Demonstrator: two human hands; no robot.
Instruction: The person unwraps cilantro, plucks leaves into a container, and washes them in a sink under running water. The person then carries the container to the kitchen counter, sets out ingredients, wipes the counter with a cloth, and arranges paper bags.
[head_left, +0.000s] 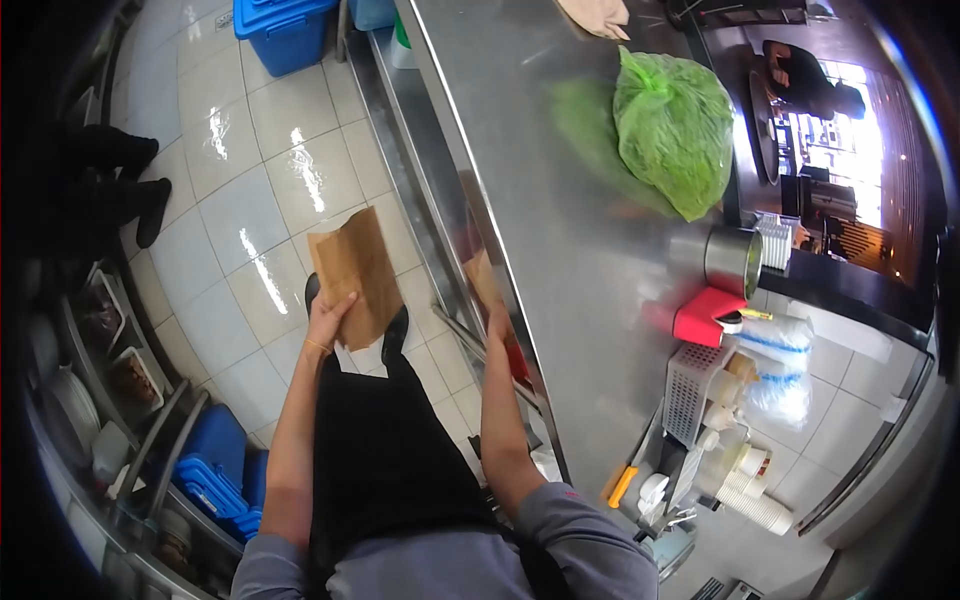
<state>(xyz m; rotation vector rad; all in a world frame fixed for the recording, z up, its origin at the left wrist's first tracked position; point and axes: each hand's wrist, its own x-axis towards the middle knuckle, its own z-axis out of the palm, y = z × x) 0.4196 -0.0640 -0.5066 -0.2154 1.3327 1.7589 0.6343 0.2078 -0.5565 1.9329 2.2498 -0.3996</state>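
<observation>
My left hand (328, 318) is closed on a brown paper bag (358, 275), with the thumb across its front face. The bag hangs over the tiled floor, above my shoes. Reaching to the front edge of the steel counter (590, 270) is my right hand (497, 322); its fingers are too small and unclear to make out. A brown patch shows just beyond it at the edge, and whether it is an object or a reflection is unclear. On the counter lies a green plastic bag (672, 130), well beyond my right hand.
A metal container (733, 262), a red object (705, 316) and a grey basket (695, 392) line the counter's far side. An orange-handled tool (622, 486) lies nearer. Blue bins (285, 40) stand on the floor. A person's legs (120, 185) show at left; another person (815, 85) is at upper right.
</observation>
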